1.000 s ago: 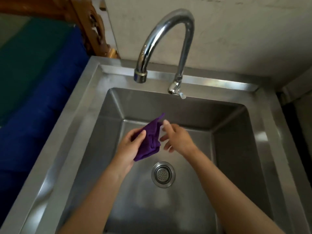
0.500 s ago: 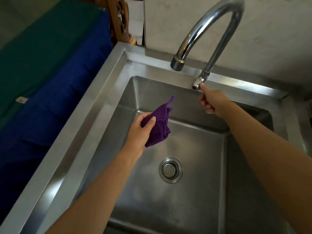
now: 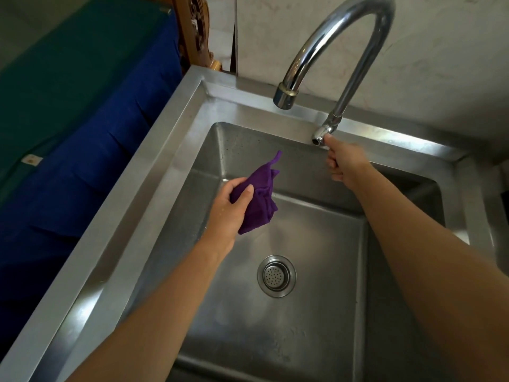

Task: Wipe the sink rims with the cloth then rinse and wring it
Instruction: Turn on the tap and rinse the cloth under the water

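My left hand (image 3: 230,209) grips a bunched purple cloth (image 3: 261,199) over the left part of the steel sink basin (image 3: 303,326), below the spout. My right hand (image 3: 341,164) reaches to the back of the sink, its curled fingers round the small tap handle (image 3: 319,137) at the base of the chrome gooseneck faucet (image 3: 355,42). The faucet's spout end (image 3: 285,96) hangs above the back rim (image 3: 385,133). No water runs from it. The left rim (image 3: 132,210) shines with a light patch.
A round drain strainer (image 3: 276,275) sits in the basin floor. Left of the sink lies blue and green fabric (image 3: 68,119). A carved wooden piece (image 3: 195,31) stands at the back left corner. A pale wall (image 3: 440,51) rises behind the faucet.
My right hand let go of the cloth and reached up to the tap handle, where it now stays. My left hand kept the cloth. The view shifted left and closer.
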Motion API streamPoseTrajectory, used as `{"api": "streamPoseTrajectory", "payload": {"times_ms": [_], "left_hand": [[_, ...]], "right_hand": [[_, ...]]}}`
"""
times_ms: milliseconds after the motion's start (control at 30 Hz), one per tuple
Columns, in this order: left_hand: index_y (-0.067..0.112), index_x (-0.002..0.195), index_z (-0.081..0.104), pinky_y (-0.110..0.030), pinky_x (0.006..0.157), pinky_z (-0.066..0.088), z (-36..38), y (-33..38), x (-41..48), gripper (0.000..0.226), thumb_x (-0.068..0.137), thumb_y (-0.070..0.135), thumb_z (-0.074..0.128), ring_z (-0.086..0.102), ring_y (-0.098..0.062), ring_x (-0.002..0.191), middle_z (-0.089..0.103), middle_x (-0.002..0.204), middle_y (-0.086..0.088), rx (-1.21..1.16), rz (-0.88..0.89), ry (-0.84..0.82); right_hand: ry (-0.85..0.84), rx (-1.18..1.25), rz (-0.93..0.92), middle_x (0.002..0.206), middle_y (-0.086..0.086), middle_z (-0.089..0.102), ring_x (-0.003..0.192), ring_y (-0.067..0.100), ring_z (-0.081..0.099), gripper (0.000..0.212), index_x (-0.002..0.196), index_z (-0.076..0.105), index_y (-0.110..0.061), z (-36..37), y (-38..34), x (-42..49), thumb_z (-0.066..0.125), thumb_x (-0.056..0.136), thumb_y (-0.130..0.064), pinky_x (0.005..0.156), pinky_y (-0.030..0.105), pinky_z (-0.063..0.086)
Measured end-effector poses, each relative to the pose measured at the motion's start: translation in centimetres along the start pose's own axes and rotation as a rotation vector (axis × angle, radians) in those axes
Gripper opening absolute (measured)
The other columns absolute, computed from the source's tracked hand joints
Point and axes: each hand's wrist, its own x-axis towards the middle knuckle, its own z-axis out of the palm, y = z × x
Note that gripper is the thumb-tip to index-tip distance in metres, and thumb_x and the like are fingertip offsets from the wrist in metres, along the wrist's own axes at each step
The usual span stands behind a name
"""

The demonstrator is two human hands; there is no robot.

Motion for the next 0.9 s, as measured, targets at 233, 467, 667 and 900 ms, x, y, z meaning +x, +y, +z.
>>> {"api": "streamPoseTrajectory", "payload": {"times_ms": [233, 467, 667, 900], "left_hand": [[0.027, 0.110, 0.058, -0.043, 0.086, 0.056, 1.1, 0.4, 0.7, 0.021, 0.090, 0.025, 0.059, 0.065, -0.021, 0.101, 0.064, 0.114, -0.005, 0.005, 0.006, -0.023], [0.030, 0.107, 0.059, -0.042, 0.086, 0.056, 1.1, 0.3, 1.4, 0.018, 0.089, 0.026, 0.059, 0.064, -0.020, 0.102, 0.063, 0.115, -0.004, 0.022, 0.021, -0.017], [0.026, 0.112, 0.057, -0.039, 0.082, 0.057, 0.6, -1.2, 2.3, 0.021, 0.091, 0.026, 0.057, 0.064, -0.020, 0.100, 0.063, 0.113, -0.003, 0.030, -0.010, -0.028], [0.018, 0.116, 0.056, -0.044, 0.085, 0.054, 1.0, -4.8, 4.8, 0.026, 0.090, 0.018, 0.058, 0.063, -0.028, 0.101, 0.064, 0.116, -0.012, -0.061, -0.178, -0.035]], "right_hand": [[0.065, -0.015, 0.030, 0.055, 0.000, 0.035, 0.044, 0.011, 0.029, 0.037, 0.062, 0.041, -0.019, 0.4, -0.9, -0.1, 0.053, 0.091, -0.038, 0.041, 0.020, 0.023], [0.120, -0.066, 0.049, 0.056, 0.001, 0.039, 0.045, 0.013, 0.032, 0.031, 0.065, 0.043, -0.017, 0.7, -1.6, -0.2, 0.055, 0.088, -0.034, 0.042, 0.021, 0.025], [0.123, -0.087, 0.048, 0.056, 0.001, 0.040, 0.044, 0.013, 0.034, 0.028, 0.068, 0.044, -0.016, 0.7, -2.0, -0.4, 0.056, 0.088, -0.032, 0.041, 0.020, 0.027], [0.131, -0.101, 0.103, 0.058, 0.001, 0.041, 0.047, 0.012, 0.036, 0.027, 0.065, 0.045, -0.015, 0.9, -2.6, -0.5, 0.055, 0.088, -0.026, 0.043, 0.022, 0.028]]}}
